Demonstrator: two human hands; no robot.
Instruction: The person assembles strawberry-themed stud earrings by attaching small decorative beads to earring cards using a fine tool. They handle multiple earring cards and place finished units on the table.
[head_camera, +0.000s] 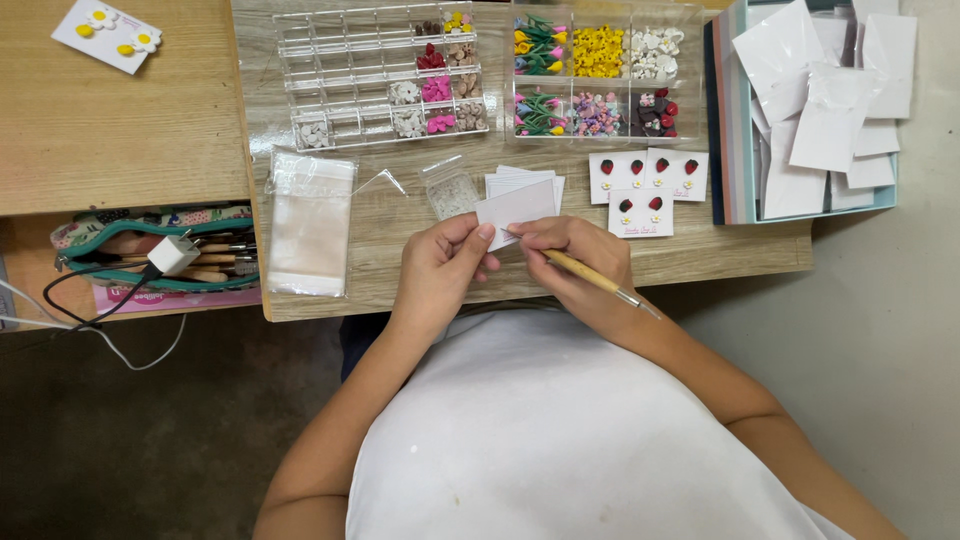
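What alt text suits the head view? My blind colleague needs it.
The left hand holds a small white card while the right hand pokes it with a wooden-handled tool, above a table with bead organisers.

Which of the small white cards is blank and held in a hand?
The blank white card pinched by the left hand; the three beside it lie flat carrying earrings.

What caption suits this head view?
Left hand holds a small white card; right hand pokes it with a wooden-handled tool.
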